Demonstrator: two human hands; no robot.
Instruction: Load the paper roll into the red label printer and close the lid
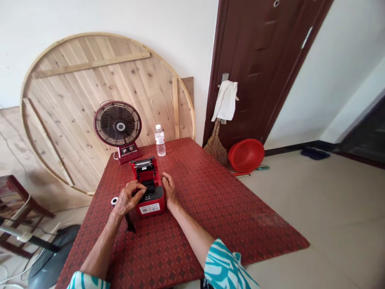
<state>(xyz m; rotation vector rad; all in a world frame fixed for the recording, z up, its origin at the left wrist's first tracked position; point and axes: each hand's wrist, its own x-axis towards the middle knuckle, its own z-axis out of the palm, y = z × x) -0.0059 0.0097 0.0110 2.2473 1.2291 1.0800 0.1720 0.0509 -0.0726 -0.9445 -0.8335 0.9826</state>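
Note:
A small red and black label printer (pixel 152 208) stands on the table with its lid (pixel 145 165) tipped back. My left hand (pixel 130 196) is at its left side, thumb and forefinger pinched together over the black inside; what is between the fingertips is too small to make out. Against the printer's right side rests my right hand (pixel 170 190), its fingers curled along the casing and steadying it. A black strip (pixel 130 223) shows below my left hand, its upper end hidden. Beside that hand lies a small white roll (pixel 114 200), partly covered.
The table (pixel 240 216) has a dark red patterned cover. Behind the printer stand a fan (pixel 120 127) and a water bottle (pixel 160 141). A round wooden board (pixel 90 92) leans on the wall. Red basins (pixel 246 155) and a broom (pixel 215 148) are by the door.

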